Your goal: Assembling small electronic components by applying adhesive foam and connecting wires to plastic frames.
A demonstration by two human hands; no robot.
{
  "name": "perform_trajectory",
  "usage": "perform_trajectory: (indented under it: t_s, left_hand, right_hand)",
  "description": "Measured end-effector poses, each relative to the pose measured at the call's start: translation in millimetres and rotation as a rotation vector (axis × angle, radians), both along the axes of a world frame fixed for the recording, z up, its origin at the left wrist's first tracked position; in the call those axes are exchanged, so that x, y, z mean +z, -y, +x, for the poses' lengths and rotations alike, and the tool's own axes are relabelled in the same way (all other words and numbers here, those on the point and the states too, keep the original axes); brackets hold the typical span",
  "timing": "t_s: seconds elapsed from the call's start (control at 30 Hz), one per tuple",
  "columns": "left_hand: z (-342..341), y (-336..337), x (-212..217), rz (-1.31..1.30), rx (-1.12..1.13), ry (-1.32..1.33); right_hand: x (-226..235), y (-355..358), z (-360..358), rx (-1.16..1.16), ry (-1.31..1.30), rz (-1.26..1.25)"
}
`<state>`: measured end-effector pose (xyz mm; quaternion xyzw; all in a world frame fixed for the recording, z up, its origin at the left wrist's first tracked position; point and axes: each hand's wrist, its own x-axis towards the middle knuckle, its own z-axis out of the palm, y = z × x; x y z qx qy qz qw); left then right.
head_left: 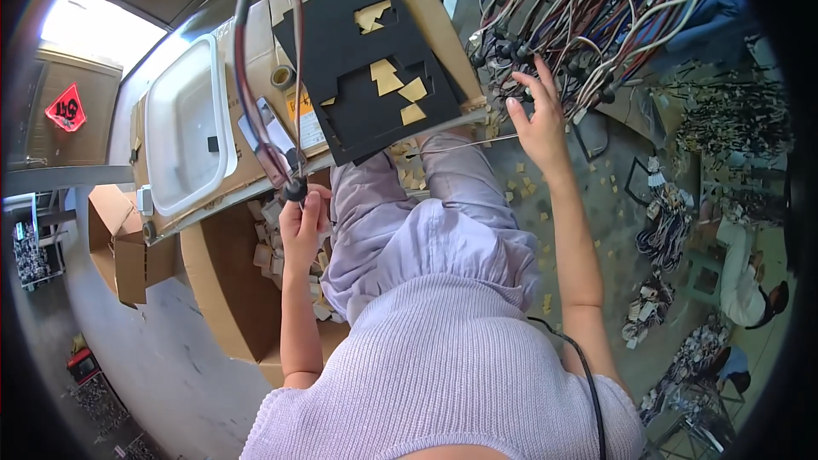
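Two hands, left grip (302, 221) pinching cable loop (256, 77), right grip (537, 115) spread near wire bundle (596, 17), cardboard worktop (247, 162), concrete floor (162, 349)

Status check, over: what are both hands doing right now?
Left hand shut on looped cable at its black end. Right hand open, reaching into wire bundle. Black foam sheet lies between, on cardboard.

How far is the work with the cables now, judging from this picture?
Done: nothing finished can be told apart. In hand: the left hand grips a looped red-and-grey cable by its black end, while the right hand reaches with spread fingers into the cable pile. Left: that large tangled pile seems still unsorted.
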<state>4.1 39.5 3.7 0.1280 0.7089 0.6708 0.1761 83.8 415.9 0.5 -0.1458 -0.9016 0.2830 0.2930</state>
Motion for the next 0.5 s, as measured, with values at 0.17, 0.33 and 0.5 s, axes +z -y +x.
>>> perform_trajectory:
  t_s: [0.17,0.33,0.5]
  left_hand:
    - [4.9,-6.0,3.4,-0.022,-0.053,-0.017]
    - [16.8,-6.2,8.1,-0.035,-0.083,-0.019]
    - [26.6,-5.9,8.6,-0.064,-0.09,-0.003]
  right_hand:
    - [-23.4,-16.2,19.8,-0.106,0.014,0.101]
    - [-28.3,-26.6,24.3,-0.109,-0.006,0.096]
    - [-25.6,-25.7,17.5,-0.064,-0.047,0.013]
